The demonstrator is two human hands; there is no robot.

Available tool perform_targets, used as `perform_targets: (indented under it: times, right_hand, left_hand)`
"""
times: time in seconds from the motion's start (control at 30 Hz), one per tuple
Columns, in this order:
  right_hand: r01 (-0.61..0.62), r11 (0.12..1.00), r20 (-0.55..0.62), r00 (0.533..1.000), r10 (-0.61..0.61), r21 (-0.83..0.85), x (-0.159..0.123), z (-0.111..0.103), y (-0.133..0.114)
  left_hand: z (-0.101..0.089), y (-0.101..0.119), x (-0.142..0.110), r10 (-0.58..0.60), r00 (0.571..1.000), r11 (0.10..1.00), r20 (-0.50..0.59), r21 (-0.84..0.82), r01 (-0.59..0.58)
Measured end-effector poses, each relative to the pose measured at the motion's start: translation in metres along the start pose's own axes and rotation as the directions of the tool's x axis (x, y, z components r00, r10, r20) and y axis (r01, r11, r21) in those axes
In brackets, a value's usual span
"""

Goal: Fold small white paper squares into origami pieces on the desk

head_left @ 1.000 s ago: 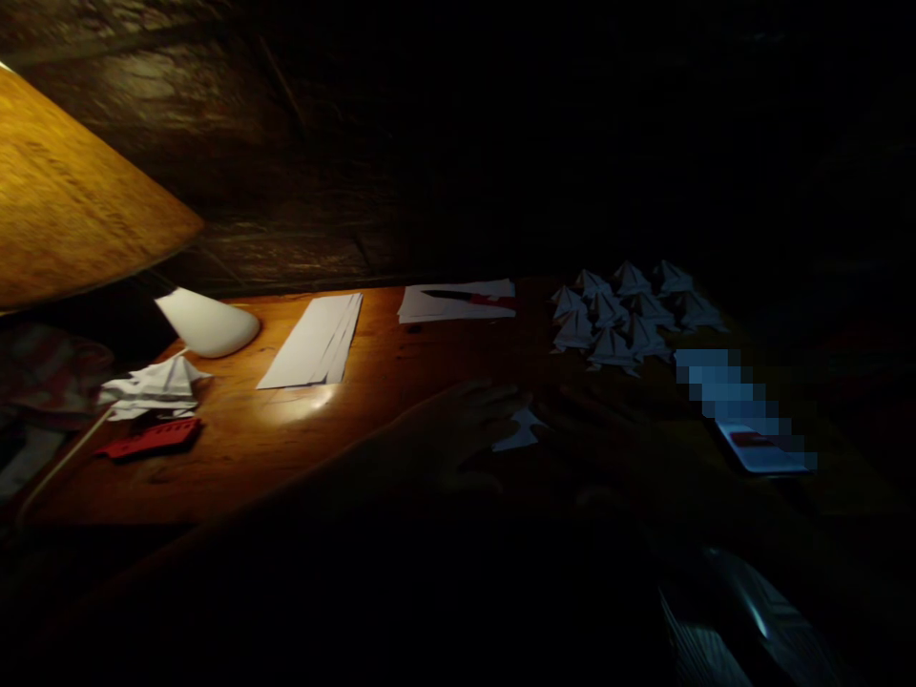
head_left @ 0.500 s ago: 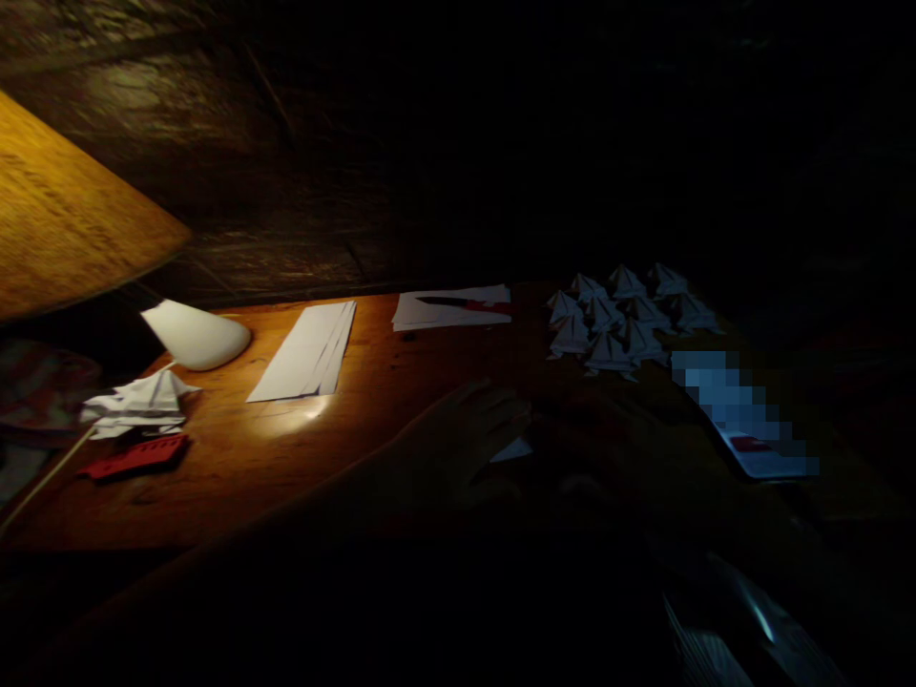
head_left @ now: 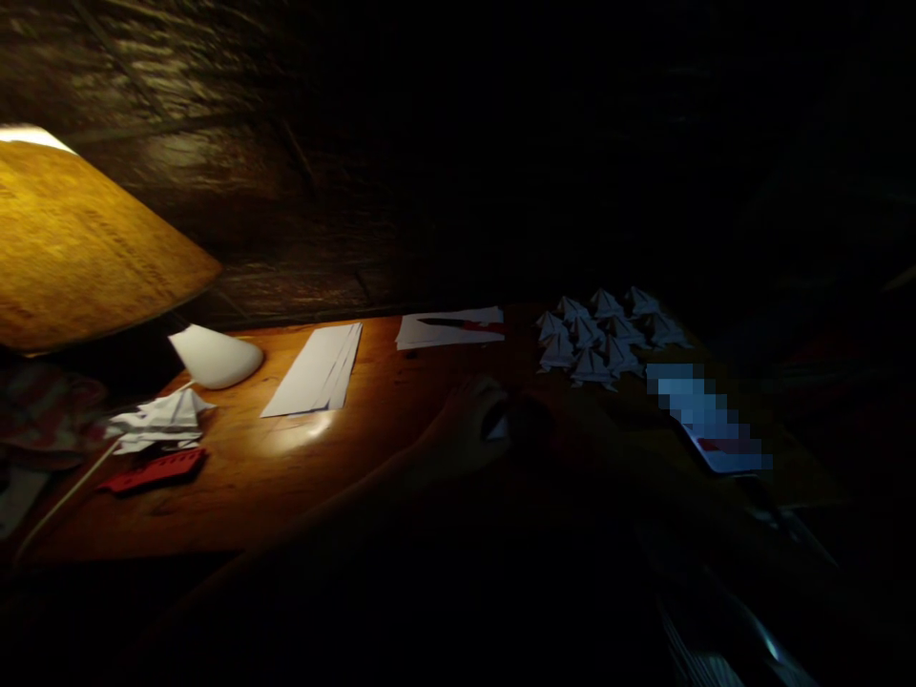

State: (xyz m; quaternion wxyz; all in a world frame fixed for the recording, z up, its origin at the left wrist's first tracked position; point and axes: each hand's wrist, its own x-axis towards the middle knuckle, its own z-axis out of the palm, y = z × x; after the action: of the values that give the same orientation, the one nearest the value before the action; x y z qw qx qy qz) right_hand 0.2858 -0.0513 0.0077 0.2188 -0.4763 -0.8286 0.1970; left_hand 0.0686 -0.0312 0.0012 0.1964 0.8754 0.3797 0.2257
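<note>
In the dim middle of the wooden table, my left hand [head_left: 465, 420] is curled with its fingers bent around a small piece of white paper [head_left: 499, 429]. Only a pale corner of that paper shows; shadow and fingers cover the rest. My right hand [head_left: 540, 427] is a very dark shape just right of the paper, and its fingers cannot be made out. Beyond it, to the right, several folded paper figures [head_left: 591, 367] stand grouped in rows.
A lit lamp [head_left: 93, 248] with a white base [head_left: 218, 358] stands left. Near it lie crumpled paper [head_left: 161, 420] and a red object [head_left: 157, 471]. Paper strips [head_left: 315, 372] and a stack of paper [head_left: 422, 333] with a red-handled knife [head_left: 479, 326] lie behind. A phone [head_left: 716, 448] glows right.
My left hand has gone from lying stretched and flat over the paper to curling around it. The whole view has shifted slightly; the other items on the table keep their places.
</note>
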Motion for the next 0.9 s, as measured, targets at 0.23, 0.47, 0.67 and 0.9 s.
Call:
perform_targets:
  times: [0.23, 0.47, 0.67, 0.9]
  right_hand:
    - [0.001, 0.996, -0.143, 0.99, 0.012, 0.093, 0.003, -0.002, -0.011]
    - [0.029, 0.928, -0.218, 0.974, 0.057, 0.372, 0.027, -0.007, -0.012]
    - [-0.111, 0.662, -0.035, 0.979, 0.203, 0.742, 0.038, -0.007, -0.01]
    - [-0.071, 0.513, 0.007, 0.992, 0.126, 0.855, 0.024, -0.008, -0.01]
  left_hand:
    - [-0.006, 0.002, 0.0, 0.075, 0.978, 0.997, -0.197, -0.004, -0.078]
    - [-0.01, -0.006, 0.004, -0.192, 0.944, 0.942, -0.27, -0.321, 0.099]
    - [-0.011, -0.012, 0.012, -0.403, 0.906, 0.681, -0.13, -0.704, 0.202]
    - [-0.012, -0.011, 0.013, -0.512, 0.858, 0.431, -0.033, -0.874, 0.224]
